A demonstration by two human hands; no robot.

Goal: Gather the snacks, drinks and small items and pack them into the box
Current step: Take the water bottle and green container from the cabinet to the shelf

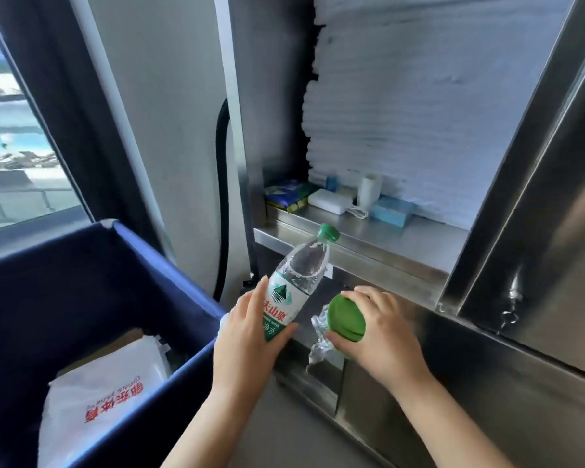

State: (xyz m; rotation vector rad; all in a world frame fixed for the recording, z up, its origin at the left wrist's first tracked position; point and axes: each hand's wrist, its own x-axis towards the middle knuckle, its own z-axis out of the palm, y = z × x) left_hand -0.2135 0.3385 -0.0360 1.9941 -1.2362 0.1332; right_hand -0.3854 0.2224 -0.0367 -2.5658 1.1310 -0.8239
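Your left hand [247, 336] wrapped round labelled middle of water bottle [294, 288]; bottle held in air, tilted, green cap up and to right, in front of steel shelf [402, 238]. Your right hand [382, 332] clamped on green-topped item [347, 319]; crinkled clear plastic shows beneath it; cannot tell if bottle. Blue fabric bin [81, 282] at lower left; white bag [105, 396] with red print inside. On shelf: blue-green packet [286, 197]; white box [328, 201]; white cup [368, 190]; blue tissue box [390, 212]; stacked white towels [419, 113] behind.
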